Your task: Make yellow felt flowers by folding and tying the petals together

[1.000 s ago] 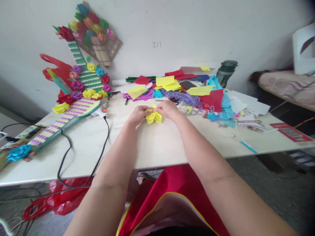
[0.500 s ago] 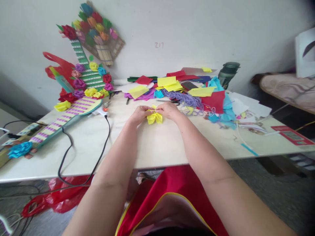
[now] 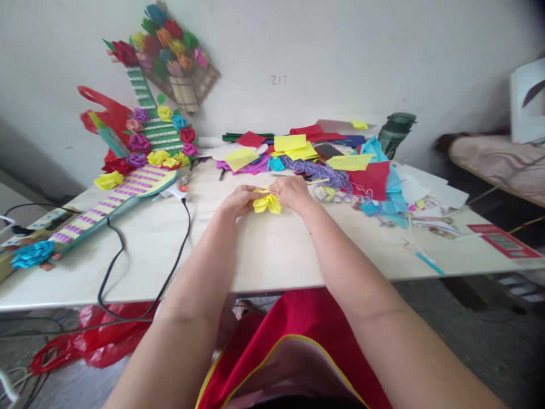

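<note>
Both my hands meet over the middle of the pale table (image 3: 272, 255). My left hand (image 3: 237, 200) and my right hand (image 3: 292, 193) each pinch a small folded yellow paper flower (image 3: 267, 204) between closed fingers, just above the tabletop. Behind the hands lies a heap of coloured paper sheets (image 3: 298, 149) in yellow, red, purple and blue, with a tangle of purple cord (image 3: 317, 169) beside it.
A long striped craft piece with paper roses (image 3: 128, 187) lies at the left, with another leaning on the wall (image 3: 162, 74). A black cable (image 3: 170, 255) runs off the front edge. A dark green bottle (image 3: 394, 132) stands at the back right. A red leaflet (image 3: 504, 241) lies far right.
My hands and the yellow flower have stayed in place, with the fingers working the paper slightly. The view has drifted a little.
</note>
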Tool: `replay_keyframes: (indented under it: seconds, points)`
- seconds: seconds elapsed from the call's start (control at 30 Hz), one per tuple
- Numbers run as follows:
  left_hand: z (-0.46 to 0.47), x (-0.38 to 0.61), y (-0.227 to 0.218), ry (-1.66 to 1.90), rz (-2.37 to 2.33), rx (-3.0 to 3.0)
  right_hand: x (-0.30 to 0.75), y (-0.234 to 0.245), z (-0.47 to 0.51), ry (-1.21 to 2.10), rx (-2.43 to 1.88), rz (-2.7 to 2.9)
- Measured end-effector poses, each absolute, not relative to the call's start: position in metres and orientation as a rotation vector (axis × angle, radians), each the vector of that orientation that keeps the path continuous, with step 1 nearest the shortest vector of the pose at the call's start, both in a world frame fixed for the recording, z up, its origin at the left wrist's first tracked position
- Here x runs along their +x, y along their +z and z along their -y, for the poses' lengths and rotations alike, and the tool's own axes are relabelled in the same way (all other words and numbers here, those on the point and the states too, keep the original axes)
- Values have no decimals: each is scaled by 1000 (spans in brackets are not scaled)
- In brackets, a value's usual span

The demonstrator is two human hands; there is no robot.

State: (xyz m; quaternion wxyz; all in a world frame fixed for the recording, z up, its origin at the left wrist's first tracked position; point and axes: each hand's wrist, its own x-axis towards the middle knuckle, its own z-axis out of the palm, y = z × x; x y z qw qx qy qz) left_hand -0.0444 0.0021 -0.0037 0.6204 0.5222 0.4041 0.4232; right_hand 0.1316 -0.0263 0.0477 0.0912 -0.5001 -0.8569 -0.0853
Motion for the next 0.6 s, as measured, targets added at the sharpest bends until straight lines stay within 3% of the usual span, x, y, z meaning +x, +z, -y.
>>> replay_keyframes:
  seconds: [0.6]
  points:
    - [-2, -39, -3, 1131, -881, 1037, 134, 37, 18, -317, -1410, 2464]
